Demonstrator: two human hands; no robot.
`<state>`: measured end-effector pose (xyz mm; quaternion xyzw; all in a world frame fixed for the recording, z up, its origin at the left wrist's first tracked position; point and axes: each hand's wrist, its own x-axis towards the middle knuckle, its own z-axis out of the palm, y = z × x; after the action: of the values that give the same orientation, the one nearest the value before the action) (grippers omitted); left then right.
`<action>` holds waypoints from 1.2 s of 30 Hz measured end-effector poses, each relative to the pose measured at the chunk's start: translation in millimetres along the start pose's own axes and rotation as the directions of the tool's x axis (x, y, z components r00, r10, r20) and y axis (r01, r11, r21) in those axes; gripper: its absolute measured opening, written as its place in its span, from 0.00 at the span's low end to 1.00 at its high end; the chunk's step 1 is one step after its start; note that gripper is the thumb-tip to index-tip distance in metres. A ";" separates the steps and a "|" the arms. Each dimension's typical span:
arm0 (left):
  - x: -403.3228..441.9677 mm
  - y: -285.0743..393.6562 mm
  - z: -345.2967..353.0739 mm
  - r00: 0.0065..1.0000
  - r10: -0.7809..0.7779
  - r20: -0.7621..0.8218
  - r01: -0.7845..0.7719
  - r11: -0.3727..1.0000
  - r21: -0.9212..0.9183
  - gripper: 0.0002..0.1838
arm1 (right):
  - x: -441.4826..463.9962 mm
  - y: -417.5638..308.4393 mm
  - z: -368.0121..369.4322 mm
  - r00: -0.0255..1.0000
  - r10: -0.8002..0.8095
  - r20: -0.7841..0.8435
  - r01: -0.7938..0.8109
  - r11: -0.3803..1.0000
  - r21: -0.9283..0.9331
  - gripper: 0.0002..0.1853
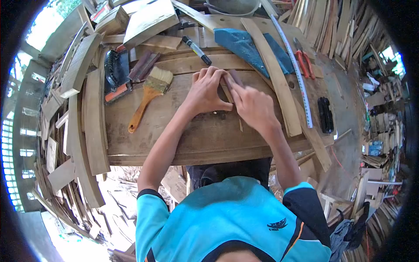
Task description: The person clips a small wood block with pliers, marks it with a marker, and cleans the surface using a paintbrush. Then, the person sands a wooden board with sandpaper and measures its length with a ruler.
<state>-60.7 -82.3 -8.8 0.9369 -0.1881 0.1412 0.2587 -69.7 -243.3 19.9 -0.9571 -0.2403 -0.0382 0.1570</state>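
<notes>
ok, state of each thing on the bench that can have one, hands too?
Left hand: thumb spread from fingers
Right hand: gripping a brown block
Measuring tape: drawn out
Pliers: handles apart, jaws unclear
Marker: looks capped
Brush: lying flat
Blue cloth: partly under a slat

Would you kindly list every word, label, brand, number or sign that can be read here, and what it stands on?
No words or numbers are legible.
Tape: markings too small to read.
Marker: label too blurred.
Shirt: dark emblem, no readable letters.
Brown sheet: possible writing, too blurred.
</notes>
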 end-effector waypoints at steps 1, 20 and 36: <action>0.4 -1.5 0.6 1.000 0.009 0.007 -0.009 1.000 -0.004 0.45 | 9.9 2.0 3.0 1.000 0.004 -0.028 -0.004 1.000 -0.004 0.14; 2.2 -7.4 -1.0 0.999 -0.028 0.040 0.035 0.984 -0.175 0.60 | 24.4 1.2 -6.2 0.988 0.010 0.152 0.002 0.997 -0.078 0.13; -34.0 79.2 -56.1 0.954 -0.247 -0.173 -0.042 0.459 -0.887 0.22 | -52.1 10.0 -8.7 0.868 0.025 -0.496 0.202 0.894 0.399 0.12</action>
<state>-134.0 -105.6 59.5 0.6475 -0.1383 0.1371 0.7368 -110.9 -277.7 17.6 -0.8434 -0.2399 -0.2308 0.4217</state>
